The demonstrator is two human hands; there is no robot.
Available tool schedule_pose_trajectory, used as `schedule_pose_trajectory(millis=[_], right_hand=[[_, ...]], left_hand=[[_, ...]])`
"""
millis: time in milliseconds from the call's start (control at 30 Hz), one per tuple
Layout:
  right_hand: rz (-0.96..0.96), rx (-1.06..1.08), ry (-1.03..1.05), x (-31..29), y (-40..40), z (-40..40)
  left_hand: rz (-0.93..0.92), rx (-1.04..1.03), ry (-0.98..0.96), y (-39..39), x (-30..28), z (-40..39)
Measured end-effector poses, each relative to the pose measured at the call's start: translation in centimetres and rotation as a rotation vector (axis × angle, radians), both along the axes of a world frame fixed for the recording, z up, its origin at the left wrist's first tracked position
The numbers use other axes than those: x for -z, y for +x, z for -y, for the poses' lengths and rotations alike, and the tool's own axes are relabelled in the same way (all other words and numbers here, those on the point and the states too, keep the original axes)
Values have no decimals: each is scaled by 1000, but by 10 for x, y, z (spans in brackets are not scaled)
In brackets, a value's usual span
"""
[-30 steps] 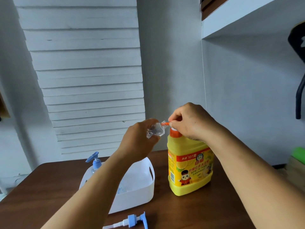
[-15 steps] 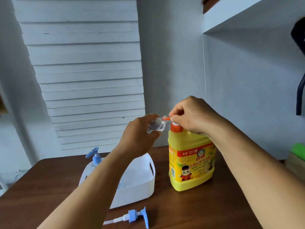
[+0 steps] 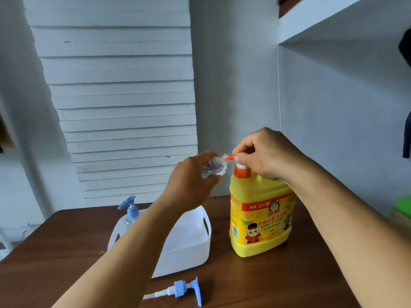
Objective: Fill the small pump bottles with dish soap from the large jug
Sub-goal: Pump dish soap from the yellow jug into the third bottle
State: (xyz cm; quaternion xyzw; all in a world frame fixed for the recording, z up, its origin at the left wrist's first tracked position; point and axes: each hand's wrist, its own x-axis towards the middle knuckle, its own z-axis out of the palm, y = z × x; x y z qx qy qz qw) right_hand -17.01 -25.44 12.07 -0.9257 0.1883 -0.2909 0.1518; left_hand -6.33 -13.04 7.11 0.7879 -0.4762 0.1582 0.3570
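A large yellow dish soap jug (image 3: 261, 218) with an orange pump top stands upright on the brown table (image 3: 278, 281). My right hand (image 3: 264, 152) rests on the jug's pump head, fingers closed over the orange spout. My left hand (image 3: 191, 181) holds a small clear bottle (image 3: 214, 166) tilted, its open mouth against the spout tip. A loose blue pump head (image 3: 184, 290) with its tube lies on the table near the front. Another small bottle (image 3: 131, 213) with a blue pump stands in a white basket (image 3: 195, 247).
The white basket sits left of the jug, partly hidden by my left forearm. White slatted blinds (image 3: 120, 103) and a grey wall stand behind the table. A green object (image 3: 403, 206) lies at the right edge.
The view has shifted slightly. Both hands stay at the jug's spout with the small bottle; my right hand sits a little higher on the pump head.
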Motion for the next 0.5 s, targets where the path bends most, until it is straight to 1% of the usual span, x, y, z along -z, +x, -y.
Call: schedule_pose_trajectory(millis=[133,300,400,500], right_hand=[[-31,-6,1,-3,1,-3],[-10,4,-29,-19,-2,-1],[21,-4,-12,-15,-1,0],[9,5,-27,-8,3,0]], left_hand=[[-25,0,5,1,2,-1],[-21,19,-29,1,-11,2],[-4,19,-28,2,-12,2],[-9,19,-16,3,-6,2]])
